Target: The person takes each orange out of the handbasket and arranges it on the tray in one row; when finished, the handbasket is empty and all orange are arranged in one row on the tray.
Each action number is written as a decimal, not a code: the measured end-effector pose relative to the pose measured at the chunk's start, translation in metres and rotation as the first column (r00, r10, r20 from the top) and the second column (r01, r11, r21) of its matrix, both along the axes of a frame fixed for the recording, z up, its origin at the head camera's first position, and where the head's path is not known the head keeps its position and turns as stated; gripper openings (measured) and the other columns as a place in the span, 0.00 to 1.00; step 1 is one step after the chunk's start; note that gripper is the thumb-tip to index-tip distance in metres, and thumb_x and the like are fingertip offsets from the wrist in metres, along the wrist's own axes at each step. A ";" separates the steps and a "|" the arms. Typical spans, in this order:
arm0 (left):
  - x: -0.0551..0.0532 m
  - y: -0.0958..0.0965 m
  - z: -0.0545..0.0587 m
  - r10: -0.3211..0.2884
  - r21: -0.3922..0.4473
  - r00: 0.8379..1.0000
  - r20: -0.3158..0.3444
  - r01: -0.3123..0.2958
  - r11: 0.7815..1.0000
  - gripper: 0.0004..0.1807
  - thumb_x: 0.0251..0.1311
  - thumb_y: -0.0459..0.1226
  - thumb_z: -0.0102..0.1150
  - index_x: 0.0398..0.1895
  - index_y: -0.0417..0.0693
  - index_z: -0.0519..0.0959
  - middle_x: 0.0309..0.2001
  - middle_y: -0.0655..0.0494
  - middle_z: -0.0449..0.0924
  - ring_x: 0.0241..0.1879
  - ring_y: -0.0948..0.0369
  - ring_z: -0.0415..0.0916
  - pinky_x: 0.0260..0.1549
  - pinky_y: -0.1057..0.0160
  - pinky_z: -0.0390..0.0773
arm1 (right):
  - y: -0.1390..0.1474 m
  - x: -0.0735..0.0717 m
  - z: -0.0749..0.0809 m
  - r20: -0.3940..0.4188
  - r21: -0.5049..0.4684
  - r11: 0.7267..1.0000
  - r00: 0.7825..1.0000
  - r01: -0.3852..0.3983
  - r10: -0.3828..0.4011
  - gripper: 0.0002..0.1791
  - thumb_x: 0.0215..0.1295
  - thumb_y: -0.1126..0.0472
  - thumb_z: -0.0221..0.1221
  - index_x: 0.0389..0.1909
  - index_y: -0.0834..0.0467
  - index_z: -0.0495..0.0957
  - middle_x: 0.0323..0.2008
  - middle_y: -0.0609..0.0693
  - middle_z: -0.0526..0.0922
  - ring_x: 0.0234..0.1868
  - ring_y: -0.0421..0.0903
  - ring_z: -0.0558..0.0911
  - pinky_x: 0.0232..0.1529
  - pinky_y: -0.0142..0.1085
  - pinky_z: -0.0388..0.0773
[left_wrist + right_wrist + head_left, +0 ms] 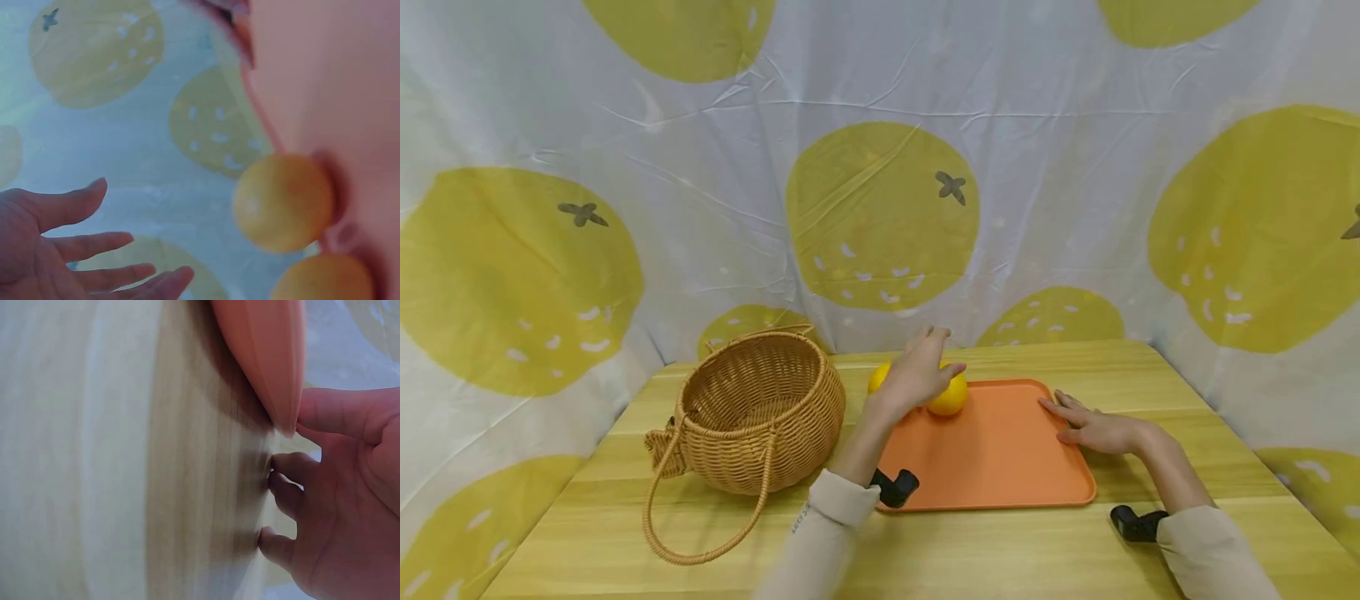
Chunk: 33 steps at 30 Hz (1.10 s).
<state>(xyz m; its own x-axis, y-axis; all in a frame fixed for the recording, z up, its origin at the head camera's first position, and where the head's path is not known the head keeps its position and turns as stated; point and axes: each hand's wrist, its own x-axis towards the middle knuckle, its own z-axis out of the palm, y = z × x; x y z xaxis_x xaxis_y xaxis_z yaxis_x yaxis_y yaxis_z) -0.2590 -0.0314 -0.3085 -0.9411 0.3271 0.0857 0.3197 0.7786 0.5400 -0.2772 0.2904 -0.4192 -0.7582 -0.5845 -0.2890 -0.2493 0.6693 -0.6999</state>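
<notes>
Two round yellow oranges lie at the far left part of a flat coral tray [1000, 458]. One orange [951, 397] shows to the right of my left hand [919, 373], the other orange [877, 377] is partly hidden behind it. The left hand hovers over them with fingers spread, apart from both fruits in the left wrist view, where the nearer orange [284, 203] sits on the tray. My right hand [1101, 429] is at the tray's right edge. Its thumb touches the rim and the other fingertips rest on the wood, as the right wrist view shows.
A woven wicker basket [820, 425] stands to the left of the tray, its mouth facing up and its looped handle [700, 557] hanging toward the front. Everything stands on a wooden table [1000, 554]. A curtain [1060, 208] with a fruit print surrounds the table's back and sides.
</notes>
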 end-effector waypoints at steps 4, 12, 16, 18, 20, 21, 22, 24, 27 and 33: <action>-0.005 -0.017 0.034 -0.040 0.054 0.998 0.048 0.037 0.998 0.31 0.76 0.44 0.56 0.76 0.40 0.65 0.75 0.42 0.67 0.74 0.47 0.67 0.71 0.47 0.70 | 0.011 -0.013 -0.017 -0.005 0.010 1.000 1.000 -0.001 0.001 0.52 0.76 0.35 0.51 0.83 0.62 0.40 0.80 0.71 0.23 0.77 0.76 0.24 0.67 0.78 0.25; -0.013 -0.070 0.079 -0.026 -0.083 0.997 0.071 0.032 0.996 0.25 0.77 0.45 0.54 0.67 0.36 0.75 0.62 0.41 0.81 0.58 0.49 0.80 0.58 0.51 0.79 | 0.018 -0.022 -0.031 -0.039 0.021 1.000 0.999 0.002 -0.001 0.66 0.60 0.18 0.50 0.84 0.58 0.42 0.81 0.70 0.25 0.78 0.76 0.25 0.67 0.78 0.24; -0.019 -0.107 0.084 -0.021 -0.097 0.990 0.140 0.035 0.995 0.21 0.77 0.43 0.55 0.59 0.33 0.80 0.56 0.38 0.83 0.50 0.50 0.81 0.45 0.56 0.81 | 0.013 -0.017 -0.023 -0.023 0.022 1.000 1.000 -0.014 0.015 0.57 0.70 0.26 0.51 0.84 0.59 0.40 0.80 0.71 0.24 0.77 0.76 0.24 0.68 0.78 0.23; -0.026 -0.129 0.084 -0.037 -0.063 0.978 0.203 0.051 0.997 0.22 0.77 0.42 0.55 0.60 0.32 0.79 0.57 0.35 0.83 0.49 0.49 0.82 0.42 0.56 0.83 | 0.010 -0.012 -0.016 -0.006 -0.001 1.000 1.000 -0.022 0.022 0.52 0.76 0.35 0.51 0.83 0.63 0.40 0.79 0.74 0.23 0.76 0.78 0.23 0.67 0.77 0.21; -0.034 -0.152 0.082 -0.062 -0.012 0.959 0.276 0.068 0.998 0.22 0.77 0.41 0.55 0.61 0.31 0.78 0.57 0.34 0.82 0.51 0.47 0.83 0.44 0.55 0.85 | 0.005 -0.006 -0.008 0.005 -0.010 1.000 1.000 -0.017 0.017 0.48 0.79 0.43 0.51 0.82 0.65 0.40 0.79 0.75 0.23 0.76 0.78 0.22 0.67 0.77 0.20; -0.038 -0.164 0.080 -0.080 0.012 0.948 0.307 0.081 0.997 0.22 0.77 0.41 0.55 0.60 0.31 0.78 0.57 0.34 0.83 0.52 0.47 0.84 0.45 0.55 0.86 | 0.003 -0.003 -0.004 0.006 -0.013 1.000 1.000 -0.013 0.013 0.46 0.80 0.46 0.52 0.82 0.66 0.40 0.78 0.75 0.23 0.75 0.79 0.23 0.67 0.77 0.20; -0.042 -0.176 0.078 -0.102 0.032 0.936 0.336 0.097 0.995 0.21 0.77 0.41 0.54 0.60 0.30 0.77 0.56 0.34 0.83 0.53 0.47 0.84 0.46 0.55 0.86 | 0.001 -0.001 -0.001 0.008 -0.019 1.000 1.000 -0.008 0.008 0.44 0.80 0.49 0.52 0.82 0.67 0.41 0.78 0.76 0.24 0.75 0.80 0.23 0.66 0.78 0.21; -0.049 -0.198 0.072 -0.144 0.057 0.912 0.384 0.132 0.990 0.20 0.77 0.39 0.54 0.59 0.29 0.77 0.54 0.35 0.84 0.51 0.50 0.85 0.45 0.58 0.86 | -0.002 0.003 0.003 0.005 -0.011 1.000 1.000 0.004 -0.004 0.43 0.80 0.52 0.53 0.81 0.69 0.42 0.78 0.77 0.25 0.75 0.80 0.24 0.66 0.78 0.22; -0.056 -0.221 0.064 -0.183 0.079 0.868 0.462 0.166 0.983 0.19 0.77 0.37 0.54 0.60 0.29 0.76 0.57 0.36 0.83 0.51 0.55 0.85 0.44 0.62 0.85 | -0.004 0.007 0.006 0.003 -0.002 1.000 1.000 0.010 -0.010 0.43 0.80 0.53 0.53 0.81 0.69 0.42 0.78 0.77 0.26 0.75 0.80 0.25 0.67 0.78 0.22; -0.067 -0.248 0.045 -0.219 0.021 0.791 0.571 0.252 0.967 0.22 0.75 0.35 0.55 0.68 0.37 0.74 0.67 0.35 0.75 0.62 0.50 0.80 0.52 0.57 0.81 | -0.005 0.006 0.004 -0.002 -0.016 1.000 1.000 0.003 -0.003 0.42 0.80 0.55 0.53 0.81 0.71 0.42 0.78 0.78 0.26 0.75 0.80 0.25 0.67 0.77 0.20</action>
